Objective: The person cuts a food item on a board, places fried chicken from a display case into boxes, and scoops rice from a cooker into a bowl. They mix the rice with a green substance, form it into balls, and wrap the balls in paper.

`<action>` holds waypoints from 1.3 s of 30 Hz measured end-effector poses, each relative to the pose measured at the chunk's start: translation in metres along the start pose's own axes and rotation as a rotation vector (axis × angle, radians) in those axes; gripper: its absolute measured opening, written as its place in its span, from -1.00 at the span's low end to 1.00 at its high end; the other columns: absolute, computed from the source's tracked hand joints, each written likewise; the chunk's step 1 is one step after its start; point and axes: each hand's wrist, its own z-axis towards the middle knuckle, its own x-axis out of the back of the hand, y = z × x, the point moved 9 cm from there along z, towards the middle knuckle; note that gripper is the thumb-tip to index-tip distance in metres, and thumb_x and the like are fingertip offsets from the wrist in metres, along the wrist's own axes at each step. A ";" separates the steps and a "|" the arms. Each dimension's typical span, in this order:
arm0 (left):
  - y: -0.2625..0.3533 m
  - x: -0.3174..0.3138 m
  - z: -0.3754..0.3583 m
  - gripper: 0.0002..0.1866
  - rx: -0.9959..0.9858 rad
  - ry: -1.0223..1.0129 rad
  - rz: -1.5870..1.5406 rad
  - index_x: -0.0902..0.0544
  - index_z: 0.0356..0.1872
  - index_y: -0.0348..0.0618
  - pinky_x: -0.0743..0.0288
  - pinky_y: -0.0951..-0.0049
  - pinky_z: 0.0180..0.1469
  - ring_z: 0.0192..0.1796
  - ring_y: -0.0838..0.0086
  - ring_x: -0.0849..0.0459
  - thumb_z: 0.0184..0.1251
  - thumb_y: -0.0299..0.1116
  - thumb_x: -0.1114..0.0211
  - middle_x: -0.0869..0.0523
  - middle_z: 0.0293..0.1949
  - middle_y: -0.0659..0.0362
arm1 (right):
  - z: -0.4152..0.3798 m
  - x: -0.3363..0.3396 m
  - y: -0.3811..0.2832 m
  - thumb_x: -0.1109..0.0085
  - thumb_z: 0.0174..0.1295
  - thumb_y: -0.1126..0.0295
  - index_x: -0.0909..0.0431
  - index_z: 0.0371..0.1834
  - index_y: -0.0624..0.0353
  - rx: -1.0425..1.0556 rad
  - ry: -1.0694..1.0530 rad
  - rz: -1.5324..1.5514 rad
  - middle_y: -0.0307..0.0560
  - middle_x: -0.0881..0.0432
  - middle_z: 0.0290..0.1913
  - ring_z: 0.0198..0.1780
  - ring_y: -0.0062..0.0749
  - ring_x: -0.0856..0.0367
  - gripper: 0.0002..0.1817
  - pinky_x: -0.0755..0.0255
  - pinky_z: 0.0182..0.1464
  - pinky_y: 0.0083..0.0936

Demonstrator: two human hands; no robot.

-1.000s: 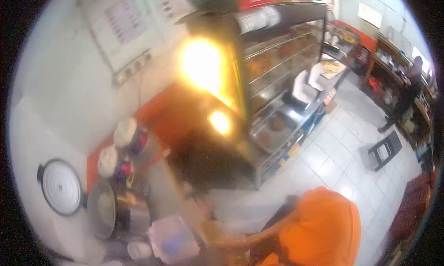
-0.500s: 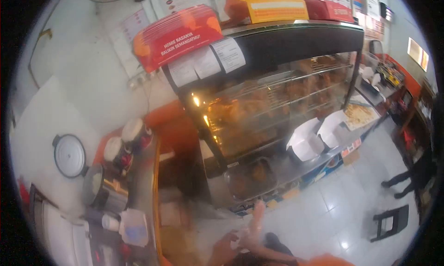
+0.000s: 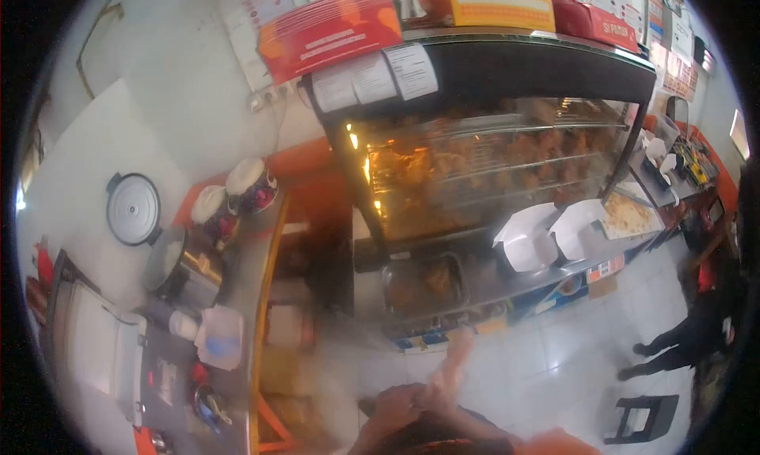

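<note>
At the bottom middle, my left hand (image 3: 394, 407) is against the base of my right hand (image 3: 451, 372). My right hand stretches upward with its fingers extended, over the floor in front of the counter. It looks pale and shiny, as if under thin clear plastic, but haze blurs this. The fingers of my left hand are smeared, and I cannot make out what they hold. Beyond my hands, a metal tray (image 3: 423, 285) with brownish food sits on the counter, below a lit glass display cabinet (image 3: 507, 150) with fried pieces on racks.
Two open white boxes (image 3: 529, 237) stand on the counter beside a crumb-covered board (image 3: 629, 215). At left, a side table holds a large pot (image 3: 169, 265), a white cup (image 3: 183, 325) and covered jars. A black stool (image 3: 643, 419) and a dark-clothed person (image 3: 701, 332) are at right.
The view has shifted, so the cabinet sits farther right and more of the left table shows. My left hand has moved closer against my right hand, which stays raised.
</note>
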 end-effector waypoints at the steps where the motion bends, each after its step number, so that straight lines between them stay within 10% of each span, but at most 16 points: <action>1: -0.008 -0.003 -0.004 -0.60 -0.001 0.010 -0.042 -0.61 0.00 -0.06 -0.59 0.08 -0.05 -0.11 0.00 -0.72 0.13 -0.19 -0.33 -0.75 -0.14 -0.04 | -0.004 -0.005 -0.003 0.10 0.37 -0.27 0.42 0.60 0.32 -0.009 -0.018 0.011 0.31 0.28 0.62 0.64 0.14 0.29 0.10 0.39 0.59 0.04; 5: -0.032 0.009 -0.036 -0.57 0.252 0.032 -0.303 -0.62 0.06 -0.10 -0.61 0.16 -0.05 -0.09 0.05 -0.74 0.17 -0.19 -0.33 -0.75 -0.09 -0.07 | -0.022 -0.037 -0.015 0.16 0.37 -0.27 0.39 0.61 0.24 -0.068 -0.158 0.061 0.26 0.27 0.63 0.64 0.12 0.28 0.05 0.37 0.58 0.07; 13: -0.100 0.083 -0.111 -0.71 0.099 0.634 -0.398 -0.62 -0.04 -0.19 -0.62 0.22 -0.09 -0.12 0.08 -0.75 0.22 -0.36 -0.31 -0.74 -0.16 -0.03 | -0.054 -0.188 -0.037 0.27 0.38 -0.26 0.35 0.62 0.09 -0.278 -0.524 0.294 0.17 0.26 0.63 0.63 0.07 0.25 -0.05 0.34 0.58 0.12; 20: -0.251 0.089 -0.150 -0.63 0.192 0.530 -0.541 -0.58 0.10 -0.20 -0.55 0.21 0.20 0.19 0.09 -0.64 0.24 -0.45 -0.24 -0.63 0.17 -0.05 | -0.082 -0.416 -0.002 0.38 0.38 -0.25 0.30 0.64 -0.05 -0.512 -0.518 0.518 0.08 0.24 0.64 0.63 0.04 0.22 -0.12 0.31 0.58 0.16; 23: -0.300 0.209 -0.236 -0.37 0.296 1.338 -0.468 -0.33 0.40 -0.20 -0.36 0.15 0.41 0.43 -0.03 -0.38 0.24 -0.52 -0.18 -0.35 0.43 -0.15 | -0.127 -0.520 0.035 -0.04 0.34 -0.05 0.19 0.64 -0.03 -0.527 -0.665 0.724 0.14 -0.01 0.57 0.54 0.03 -0.09 -0.09 -0.02 0.51 0.12; 25: -0.326 0.200 -0.204 -0.16 0.257 0.889 -0.157 -0.02 0.57 -0.11 -0.28 0.07 0.48 0.43 -0.14 -0.35 0.25 -0.52 -0.17 -0.29 0.44 -0.25 | -0.162 -0.585 0.047 -0.40 0.05 -0.25 0.14 0.62 -0.04 -0.616 -0.697 0.720 0.12 -0.03 0.55 0.45 0.13 -0.23 0.20 -0.11 0.45 0.07; 29: -0.411 0.194 -0.279 -0.53 0.605 0.657 -0.646 -0.50 0.31 -0.03 -0.56 0.08 0.15 0.06 -0.01 -0.71 0.38 -0.36 -0.23 -0.68 0.07 -0.20 | -0.200 -0.713 0.120 -0.42 0.16 0.31 -0.24 0.36 0.28 -0.429 -1.045 0.073 0.08 -0.50 0.19 0.02 -0.27 -0.61 -0.25 -0.60 0.05 -0.38; 32: -0.462 0.207 -0.331 -0.64 0.920 0.859 -0.793 -0.59 0.21 -0.04 -0.56 0.14 0.14 0.13 0.10 -0.70 0.42 -0.37 -0.23 -0.69 0.11 -0.07 | -0.265 -0.802 0.157 -0.33 0.19 0.31 -0.39 0.24 0.28 0.490 -1.393 -0.371 0.06 -0.64 0.03 -0.16 -0.12 -0.72 -0.42 -0.63 -0.05 -0.34; 37: -0.518 0.285 -0.349 -0.41 1.130 1.268 -0.451 -0.40 0.39 -0.16 -0.37 0.21 0.39 0.34 0.33 -0.56 0.32 -0.51 -0.32 -0.58 0.31 0.03 | -0.335 -0.849 0.248 0.09 0.44 0.38 -0.43 0.19 0.27 0.491 -1.985 -0.691 0.13 -0.66 -0.05 -0.08 -0.02 -0.69 -0.67 -0.58 -0.01 -0.23; 39: -0.527 0.342 -0.347 -0.57 1.157 1.416 -0.330 -0.55 0.23 -0.21 -0.43 0.28 0.30 0.17 0.27 -0.65 0.32 -0.52 -0.31 -0.74 0.03 0.03 | -0.271 -0.866 0.181 0.04 0.46 0.30 -0.45 0.16 0.27 0.453 -1.977 -0.348 0.07 -0.62 0.01 -0.05 -0.15 -0.63 -0.67 -0.55 -0.03 -0.29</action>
